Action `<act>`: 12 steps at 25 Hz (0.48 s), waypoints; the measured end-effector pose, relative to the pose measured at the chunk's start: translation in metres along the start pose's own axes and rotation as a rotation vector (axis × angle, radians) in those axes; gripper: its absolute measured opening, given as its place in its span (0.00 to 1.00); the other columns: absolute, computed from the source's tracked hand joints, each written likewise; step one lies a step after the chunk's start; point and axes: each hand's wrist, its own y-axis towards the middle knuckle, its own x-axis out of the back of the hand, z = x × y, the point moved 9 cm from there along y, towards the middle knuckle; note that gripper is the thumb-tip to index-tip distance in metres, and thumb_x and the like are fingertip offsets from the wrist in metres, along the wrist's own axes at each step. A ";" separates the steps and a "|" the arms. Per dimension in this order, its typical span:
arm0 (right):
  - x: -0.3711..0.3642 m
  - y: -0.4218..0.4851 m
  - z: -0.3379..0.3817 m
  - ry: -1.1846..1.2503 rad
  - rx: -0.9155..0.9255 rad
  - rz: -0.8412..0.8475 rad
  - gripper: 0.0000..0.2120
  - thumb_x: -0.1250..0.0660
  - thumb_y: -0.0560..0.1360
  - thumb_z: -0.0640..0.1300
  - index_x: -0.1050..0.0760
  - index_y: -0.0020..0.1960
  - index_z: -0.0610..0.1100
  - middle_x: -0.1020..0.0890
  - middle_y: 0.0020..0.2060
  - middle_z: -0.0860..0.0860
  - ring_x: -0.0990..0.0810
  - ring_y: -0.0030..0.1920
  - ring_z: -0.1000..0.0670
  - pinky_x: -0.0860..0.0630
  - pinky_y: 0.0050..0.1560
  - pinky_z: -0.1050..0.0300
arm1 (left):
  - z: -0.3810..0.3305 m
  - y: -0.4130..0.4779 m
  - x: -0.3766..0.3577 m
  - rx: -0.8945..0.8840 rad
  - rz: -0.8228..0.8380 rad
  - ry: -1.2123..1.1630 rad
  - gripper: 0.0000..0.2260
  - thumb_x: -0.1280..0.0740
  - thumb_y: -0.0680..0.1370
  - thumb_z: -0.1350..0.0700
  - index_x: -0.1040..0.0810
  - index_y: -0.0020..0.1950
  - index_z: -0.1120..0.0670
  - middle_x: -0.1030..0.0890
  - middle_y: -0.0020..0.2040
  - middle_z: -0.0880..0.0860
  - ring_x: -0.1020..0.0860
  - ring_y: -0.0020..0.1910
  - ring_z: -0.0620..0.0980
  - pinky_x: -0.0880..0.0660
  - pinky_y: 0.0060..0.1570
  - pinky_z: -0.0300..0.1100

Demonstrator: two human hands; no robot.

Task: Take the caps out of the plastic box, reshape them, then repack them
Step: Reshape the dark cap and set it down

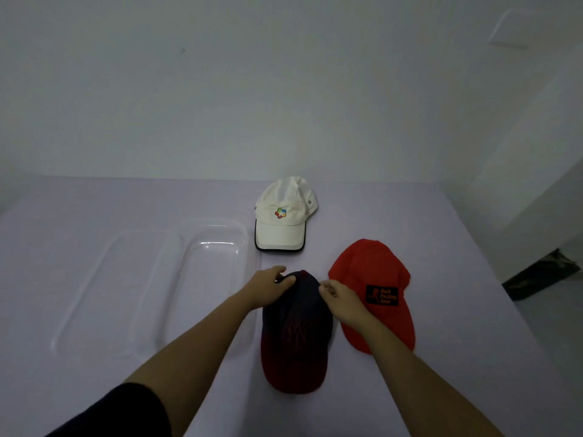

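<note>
A dark navy cap with a dark red brim (295,335) lies on the table in front of me, brim toward me. My left hand (268,287) grips the back left of its crown, and my right hand (339,298) pinches the back right. To the right lies a red cap (375,279) with a black patch. A white cap (284,216) with a coloured logo sits farther back. The clear plastic box (217,247) stands empty to the left.
A clear lid (104,288) lies flat left of the box. The lavender table (94,209) meets a pale wall at the back. Its right edge drops to the floor, where a dark object (542,275) lies.
</note>
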 end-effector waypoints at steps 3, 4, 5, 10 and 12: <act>0.001 -0.005 -0.017 -0.070 0.003 0.047 0.17 0.45 0.81 0.44 0.31 0.67 0.41 0.24 0.62 0.47 0.27 0.59 0.51 0.33 0.55 0.62 | 0.017 -0.005 0.016 0.008 -0.013 0.071 0.21 0.42 0.80 0.52 0.36 0.72 0.57 0.27 0.68 0.57 0.28 0.65 0.54 0.33 0.64 0.45; 0.002 -0.006 -0.023 -0.087 0.003 0.045 0.16 0.45 0.81 0.44 0.31 0.67 0.41 0.24 0.60 0.48 0.26 0.59 0.51 0.33 0.55 0.62 | 0.020 -0.007 0.016 -0.005 0.005 0.104 0.20 0.42 0.80 0.55 0.35 0.72 0.57 0.27 0.68 0.57 0.27 0.65 0.54 0.33 0.65 0.45; 0.001 -0.007 -0.025 -0.103 0.002 0.048 0.15 0.45 0.81 0.43 0.29 0.64 0.40 0.23 0.56 0.50 0.25 0.57 0.51 0.33 0.53 0.63 | 0.019 -0.010 0.013 -0.019 0.040 0.126 0.20 0.42 0.80 0.57 0.34 0.71 0.58 0.27 0.67 0.57 0.27 0.64 0.54 0.32 0.64 0.45; -0.002 0.003 -0.024 -0.158 -0.016 -0.008 0.06 0.40 0.79 0.44 0.27 0.48 0.42 0.25 0.36 0.53 0.27 0.37 0.56 0.30 0.38 0.65 | 0.031 -0.011 -0.005 0.048 0.074 0.070 0.12 0.42 0.81 0.56 0.27 0.60 0.61 0.23 0.50 0.57 0.23 0.44 0.51 0.27 0.42 0.39; 0.005 0.010 -0.022 -0.173 -0.015 -0.091 0.10 0.38 0.78 0.45 0.25 0.52 0.39 0.23 0.41 0.49 0.25 0.43 0.50 0.28 0.45 0.57 | 0.035 -0.006 0.008 0.056 -0.035 0.181 0.14 0.41 0.80 0.54 0.25 0.55 0.63 0.24 0.45 0.56 0.25 0.43 0.51 0.30 0.42 0.41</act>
